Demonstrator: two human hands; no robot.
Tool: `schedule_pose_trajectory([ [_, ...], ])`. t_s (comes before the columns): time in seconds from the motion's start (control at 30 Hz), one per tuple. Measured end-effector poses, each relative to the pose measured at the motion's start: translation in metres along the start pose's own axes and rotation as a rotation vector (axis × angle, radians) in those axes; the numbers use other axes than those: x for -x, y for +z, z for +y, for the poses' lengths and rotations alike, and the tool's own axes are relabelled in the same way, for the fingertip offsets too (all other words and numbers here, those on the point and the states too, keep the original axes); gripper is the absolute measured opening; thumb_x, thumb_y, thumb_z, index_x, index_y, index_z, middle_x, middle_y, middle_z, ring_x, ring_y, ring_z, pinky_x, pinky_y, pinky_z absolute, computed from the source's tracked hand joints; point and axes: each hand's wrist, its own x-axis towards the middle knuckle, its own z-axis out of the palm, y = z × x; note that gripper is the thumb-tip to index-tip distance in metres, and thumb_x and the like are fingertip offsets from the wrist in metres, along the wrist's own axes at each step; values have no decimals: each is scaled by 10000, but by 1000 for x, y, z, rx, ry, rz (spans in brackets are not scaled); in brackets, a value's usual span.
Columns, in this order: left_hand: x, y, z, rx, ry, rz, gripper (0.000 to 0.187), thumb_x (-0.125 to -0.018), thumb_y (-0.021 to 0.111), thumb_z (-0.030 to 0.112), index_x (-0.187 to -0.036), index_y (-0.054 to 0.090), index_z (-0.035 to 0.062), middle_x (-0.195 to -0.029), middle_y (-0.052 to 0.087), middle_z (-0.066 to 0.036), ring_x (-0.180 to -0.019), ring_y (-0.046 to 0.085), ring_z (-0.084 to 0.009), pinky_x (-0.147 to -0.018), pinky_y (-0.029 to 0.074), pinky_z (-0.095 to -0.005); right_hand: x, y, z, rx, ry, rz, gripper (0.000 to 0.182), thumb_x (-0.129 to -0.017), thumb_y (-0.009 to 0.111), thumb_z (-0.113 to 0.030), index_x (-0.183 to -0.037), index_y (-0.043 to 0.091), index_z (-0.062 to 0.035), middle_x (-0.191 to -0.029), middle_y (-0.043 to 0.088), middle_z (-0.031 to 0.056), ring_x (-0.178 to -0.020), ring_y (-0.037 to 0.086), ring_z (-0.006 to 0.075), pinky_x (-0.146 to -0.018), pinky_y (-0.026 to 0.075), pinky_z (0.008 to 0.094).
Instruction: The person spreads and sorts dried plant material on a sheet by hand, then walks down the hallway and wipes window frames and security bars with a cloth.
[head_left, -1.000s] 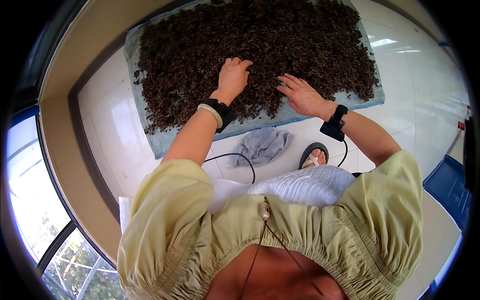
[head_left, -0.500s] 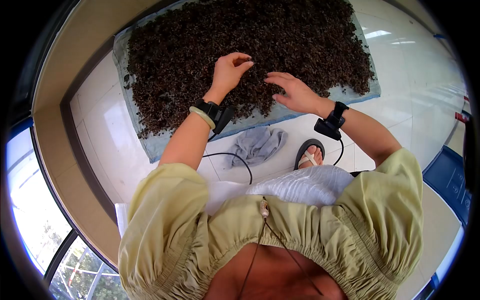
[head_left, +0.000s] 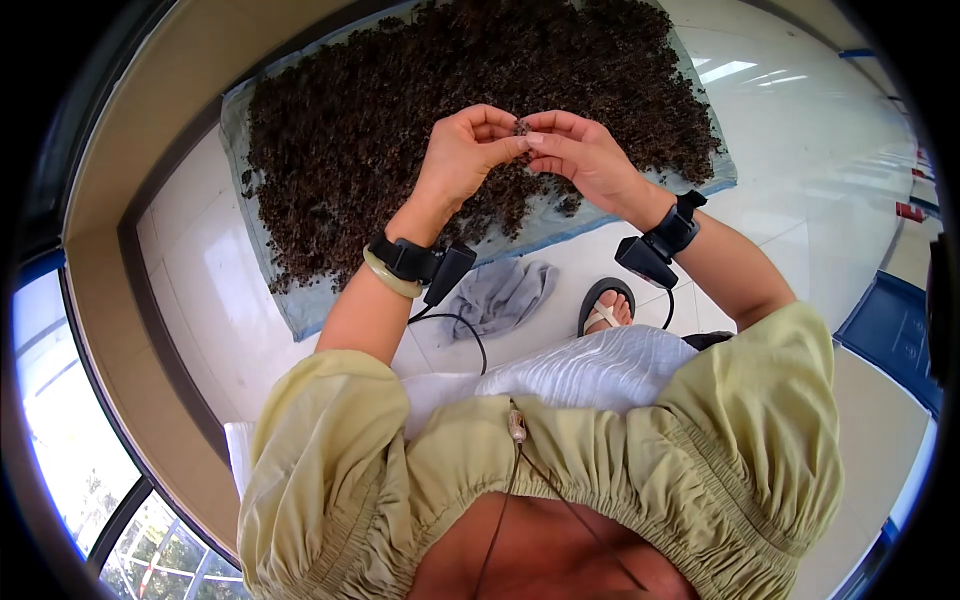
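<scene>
A thick layer of dark brown dried plant clusters (head_left: 360, 130) covers a pale blue-grey cloth (head_left: 300, 305) on the floor. Above its near part my two hands meet at the fingertips. Between them is a small dried cluster (head_left: 521, 127). My left hand (head_left: 465, 155) pinches it from the left, with thumb and forefinger together. From the right, my right hand (head_left: 582, 160) holds the same cluster, its thumb tip against the left one. Each wrist wears a black strapped device with a cable.
A crumpled grey cloth (head_left: 500, 297) lies on the white tiled floor, beside a foot in a dark sandal (head_left: 607, 306). A beige wall edge (head_left: 100, 200) and window run along the left. A blue object (head_left: 885, 335) stands at the right.
My right hand has moved left and up to meet my left hand, and its fingers have closed on the small cluster. The whole view has shifted slightly.
</scene>
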Motion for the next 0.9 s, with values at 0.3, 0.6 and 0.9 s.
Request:
schedule_pose_trajectory([
  [0.3,1,10,2,-111,-34,21,166,-833,741,66,-977,676,14,-847,678,-20,-775,612,-79,-694,490,-216,2,-2,-5,261,-151,99,269,-879,713,-194,-1092,665,-36,-994,673,32,-901,623,104,-770,514,243],
  [0.6,2,14,1,-99,-76,-7,155,-816,744,59,-952,686,13,-826,672,-10,-728,582,-69,-667,471,-211,-2,-9,-6,200,-65,136,196,-892,690,-176,-1015,709,-25,-933,694,39,-861,628,112,-784,503,257],
  [0.9,-1,10,-7,-28,-89,-33,159,-825,730,56,-971,683,16,-828,675,-14,-731,591,-72,-669,469,-211,-3,-7,-7,160,53,197,206,-937,632,-219,-1008,705,-40,-943,699,45,-873,646,126,-821,494,272],
])
